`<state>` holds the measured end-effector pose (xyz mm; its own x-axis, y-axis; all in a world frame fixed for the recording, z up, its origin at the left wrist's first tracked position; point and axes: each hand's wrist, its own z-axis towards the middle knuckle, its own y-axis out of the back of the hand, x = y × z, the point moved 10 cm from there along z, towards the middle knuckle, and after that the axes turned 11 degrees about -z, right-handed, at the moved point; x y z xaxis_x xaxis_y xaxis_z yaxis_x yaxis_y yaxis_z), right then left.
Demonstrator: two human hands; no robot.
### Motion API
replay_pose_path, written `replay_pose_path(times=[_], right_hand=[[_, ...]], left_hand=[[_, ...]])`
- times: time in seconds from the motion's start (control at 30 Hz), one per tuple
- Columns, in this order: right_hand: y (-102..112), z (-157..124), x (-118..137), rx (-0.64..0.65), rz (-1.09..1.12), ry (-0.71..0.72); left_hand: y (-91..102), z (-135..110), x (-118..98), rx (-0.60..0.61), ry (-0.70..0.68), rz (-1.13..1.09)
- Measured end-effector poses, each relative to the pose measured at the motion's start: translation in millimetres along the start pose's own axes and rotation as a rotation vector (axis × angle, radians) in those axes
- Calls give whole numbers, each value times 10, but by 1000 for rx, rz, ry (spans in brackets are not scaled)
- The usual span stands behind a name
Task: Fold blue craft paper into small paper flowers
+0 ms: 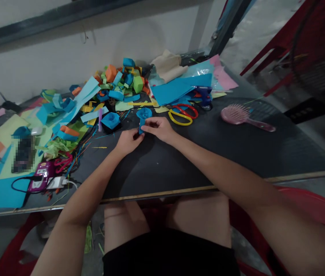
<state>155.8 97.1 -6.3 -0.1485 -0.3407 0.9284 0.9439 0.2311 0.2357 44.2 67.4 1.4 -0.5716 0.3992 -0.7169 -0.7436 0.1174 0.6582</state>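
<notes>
Between my hands, over the dark tabletop, is a folded blue paper piece (144,113) with a wider top and a narrow strip below. My right hand (161,129) pinches its right side with thumb and fingers. From the lower left, my left hand (129,142) closes its fingertips on the narrow lower end. Just left of it sits a blue folded paper cup-like shape (111,121), with a purple stick (100,119) beside it. To the right of my right hand lie scissors (183,115) with red and yellow handles.
A pile of colourful folded paper pieces (122,82) is at the back. Blue paper sheets (176,90) lie behind the scissors, and a pink hairbrush (237,115) rests at right. On the left are a phone (23,154), a purple device (42,175) and a white charger (57,183).
</notes>
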Motion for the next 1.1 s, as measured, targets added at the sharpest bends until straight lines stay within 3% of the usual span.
replay_pose_path(times=[0.3,0.5,0.8,1.1], right_hand=[[113,-23,-81,-124,32,-89],[117,-37,-69,-120,56,-137],[63,-57,-48,-57,100,-157],[78,-58,-140,-75,124,-187]], left_hand=[[183,-36,182,-158,94,-326],[211,-45,231,-213,126,-306],[393,-84,83,-319,80,-138],[339,-66,237,-279,103,-222]])
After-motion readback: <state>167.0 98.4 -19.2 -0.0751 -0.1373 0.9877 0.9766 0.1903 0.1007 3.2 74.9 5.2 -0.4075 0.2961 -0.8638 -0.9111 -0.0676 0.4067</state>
